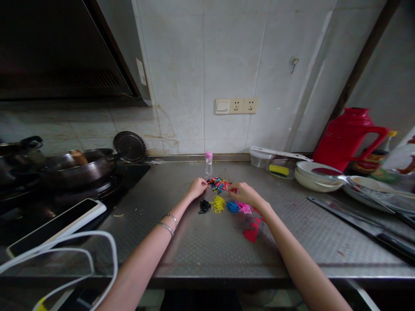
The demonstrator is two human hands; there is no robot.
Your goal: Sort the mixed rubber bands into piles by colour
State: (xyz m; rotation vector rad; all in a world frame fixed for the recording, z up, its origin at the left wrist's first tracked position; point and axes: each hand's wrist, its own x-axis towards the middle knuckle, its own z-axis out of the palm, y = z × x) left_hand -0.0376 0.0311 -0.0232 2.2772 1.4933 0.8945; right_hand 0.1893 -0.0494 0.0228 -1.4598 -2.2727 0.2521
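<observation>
The mixed heap (219, 184) is a loose tangle of small, thin strands in red, blue, yellow, black and pink, lying on the metal surface (194, 246) closer to its back edge than its front edge. Between the heap and the front edge stand single-colour piles in a row: a black pile (204, 206), a yellow pile (218, 204), a blue pile (232, 206) and a pink pile (244, 207), the last two touching. Toward the surface's back edge, a small clear bottle (209, 166) with a pink top stands upright.

The left hand (197, 187) is at the heap's left side, fingers curled with the tips close together; whether they meet or grip a strand is too small to tell. The right hand (244, 192) is at the heap's right side, fingers bent inward; their gap and any strand held cannot be made out.
</observation>
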